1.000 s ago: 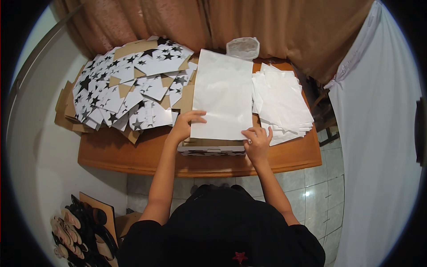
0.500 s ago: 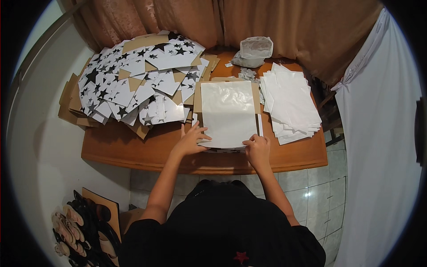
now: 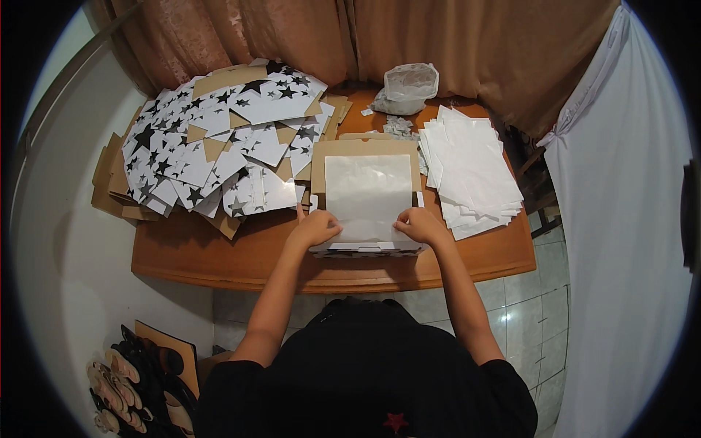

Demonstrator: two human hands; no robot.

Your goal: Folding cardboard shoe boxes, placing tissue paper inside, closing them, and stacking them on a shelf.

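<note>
An open cardboard box (image 3: pixel 367 250), white with black stars on its outside and brown within, stands at the middle of the table's near side. Its brown lid (image 3: pixel 362 148) is folded back, away from me. A shiny white sheet of paper (image 3: pixel 369 191) lies over the box opening and part of the lid. My left hand (image 3: pixel 317 228) pinches the sheet's near left corner, its index finger pointing up. At the near right corner, my right hand (image 3: pixel 419 225) holds the same sheet between thumb and fingers. The fingertips hide both corners.
Star-printed flat cardboard boxes (image 3: pixel 212 139) are heaped at the left of the wooden table (image 3: pixel 212 252). A stack of white sheets (image 3: pixel 475 171) lies at the right. Behind the box are a clear plastic bag (image 3: pixel 409 84) and small grey-white pieces (image 3: pixel 399 127).
The sheet has slid toward me and down into the box, baring more of the lid and the front wall. My left hand has closed from spread fingers onto the sheet's corner.
</note>
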